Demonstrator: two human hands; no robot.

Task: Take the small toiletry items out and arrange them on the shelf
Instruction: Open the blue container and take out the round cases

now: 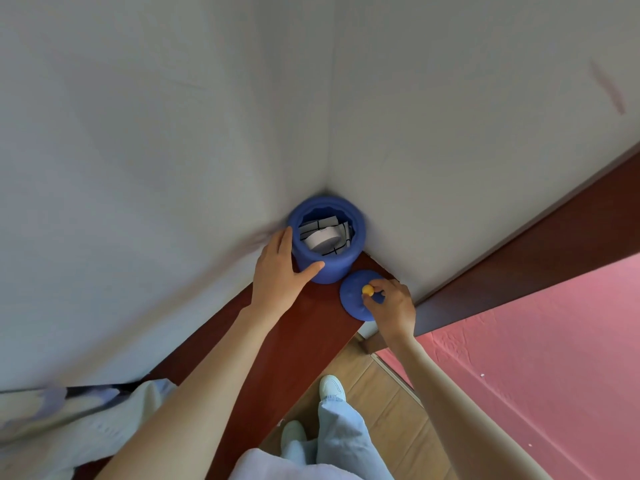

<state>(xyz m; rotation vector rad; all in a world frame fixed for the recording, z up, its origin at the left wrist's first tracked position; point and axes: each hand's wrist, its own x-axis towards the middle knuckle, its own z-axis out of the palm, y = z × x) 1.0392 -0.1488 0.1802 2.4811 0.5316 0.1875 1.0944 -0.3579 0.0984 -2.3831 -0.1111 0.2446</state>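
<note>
Red-brown wooden shelf in white-walled corner

No readable text, label or number anywhere (the jar's contents show only black lines).

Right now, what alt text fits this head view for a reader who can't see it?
A person's left hand steadies an open blue jar in a wall corner on a dark red wooden shelf, while the right hand pinches the yellow knob of the jar's blue lid, lying beside it. Pale items fill the jar; none is out yet.
</note>
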